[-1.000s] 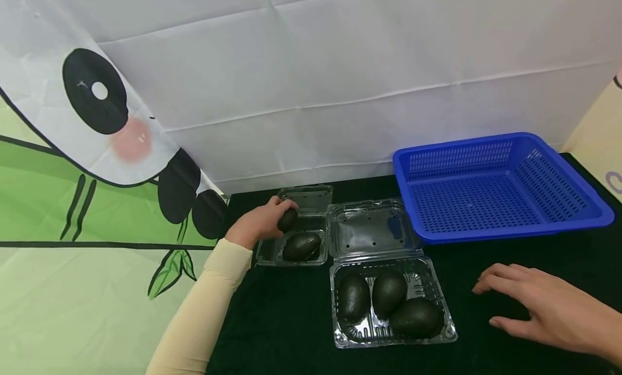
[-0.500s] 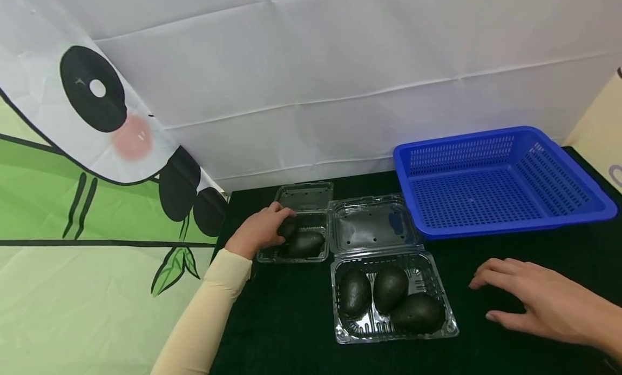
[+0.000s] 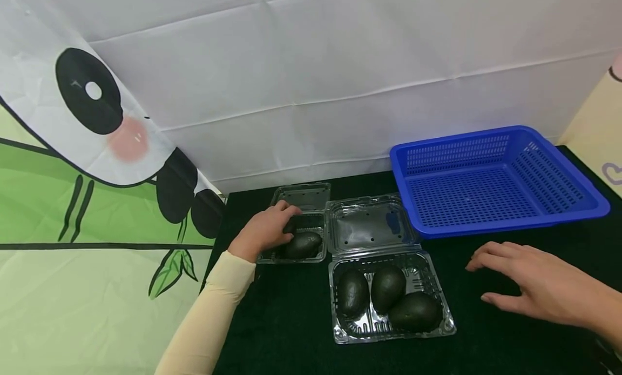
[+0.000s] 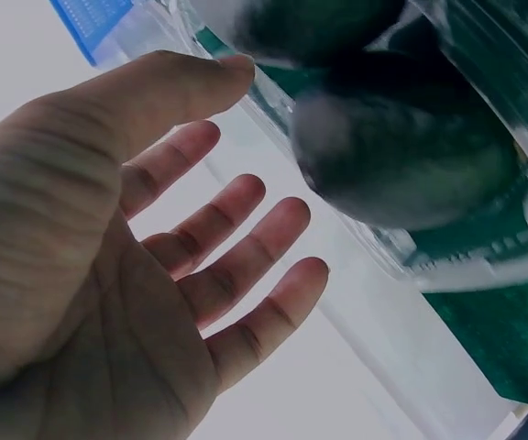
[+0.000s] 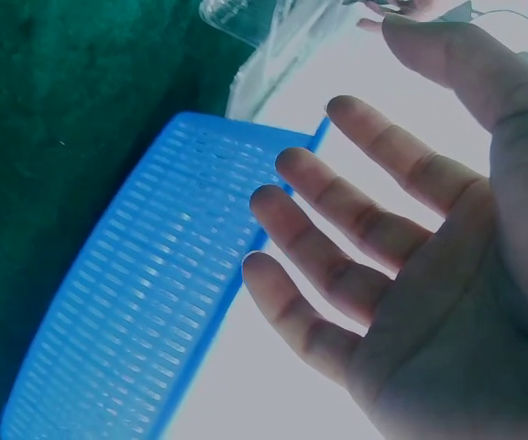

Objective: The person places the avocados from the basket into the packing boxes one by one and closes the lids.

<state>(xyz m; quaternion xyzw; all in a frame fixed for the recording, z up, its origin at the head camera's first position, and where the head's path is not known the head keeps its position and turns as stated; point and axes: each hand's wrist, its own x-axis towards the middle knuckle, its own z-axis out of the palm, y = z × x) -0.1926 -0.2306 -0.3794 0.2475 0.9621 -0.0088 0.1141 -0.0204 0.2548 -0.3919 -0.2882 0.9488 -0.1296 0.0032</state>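
Note the change at the left hand (image 3: 264, 232): a second ago, closed round an avocado (image 4: 406, 151) held above the far box (image 3: 311, 222); now wide, with fingers spread and free of any load. Locate that avocado down inside the far box, largely hidden by the hand in the head view, close to a second avocado (image 3: 302, 245) (contact between the two not clear). Judge the placement as likely finished, and the release as complete.

Register no comparable change at the right hand (image 3: 534, 286): held wide over the dark cloth (image 3: 286, 315), with thumb and fingers apart, gripping nothing.

Count as follows:
- Avocados: five in view. Allot two to the far box, as located above, and three more avocados (image 3: 389, 288) to the near box (image 3: 418, 278).
- Boxes: two, both clear plastic, with lids (image 3: 369, 229) folded open toward the white backdrop (image 3: 291, 132).
- Baskets: one blue basket (image 3: 476, 196), just beside the raised end of the near box (a second, nested beneath, not ruled out).
- Hands: two, both without a grip on anything.
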